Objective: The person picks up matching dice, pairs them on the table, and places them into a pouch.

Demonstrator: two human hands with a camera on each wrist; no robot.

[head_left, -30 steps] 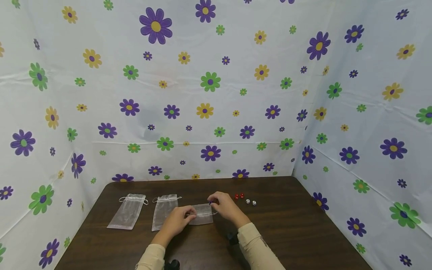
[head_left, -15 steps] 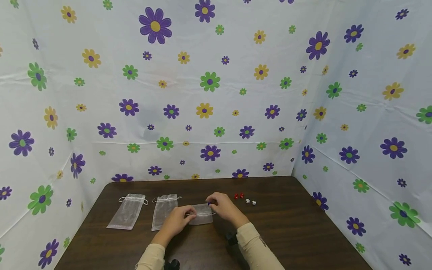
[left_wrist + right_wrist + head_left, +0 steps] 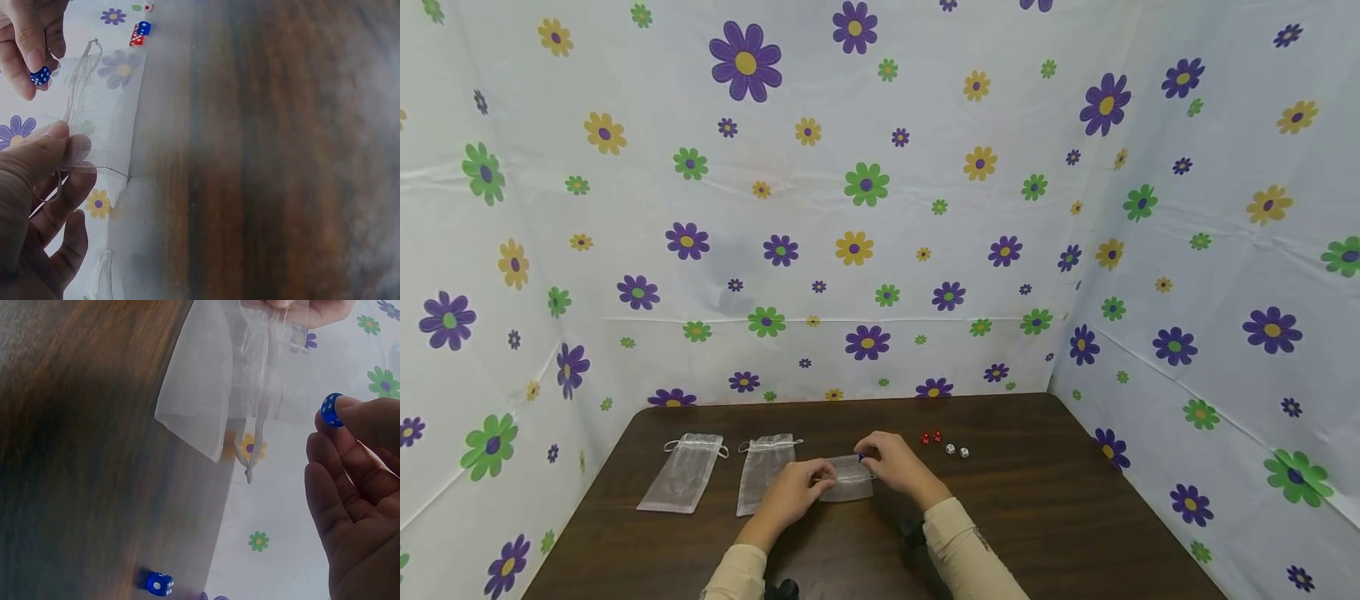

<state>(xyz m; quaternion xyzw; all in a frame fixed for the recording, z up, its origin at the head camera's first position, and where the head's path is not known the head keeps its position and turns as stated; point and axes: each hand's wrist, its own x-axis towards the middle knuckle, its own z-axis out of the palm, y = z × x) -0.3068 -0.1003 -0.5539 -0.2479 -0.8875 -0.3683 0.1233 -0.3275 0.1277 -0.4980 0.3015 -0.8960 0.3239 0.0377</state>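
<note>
Brown table (image 3: 1037, 508) with sheer bags (image 3: 683, 475) and dice (image 3: 951, 449)

On my head view, tabletop (image 3: 1037, 517) dark wood or wood-look laminate, smooth, faint sheen. Backdrop (image 3: 820, 208) cloth or plastic sheeting, can't tell which; matt, creased. Sleeve (image 3: 970, 542) matt cloth. On my wrist views, bag (image 3: 197, 387) sheer gauzy fabric, lightly crinkled; drawstring (image 3: 259, 437) soft cord. Blue die (image 3: 332, 410) glossy plastic, smooth. Red dice (image 3: 937, 436) shiny, plastic-looking.
</note>
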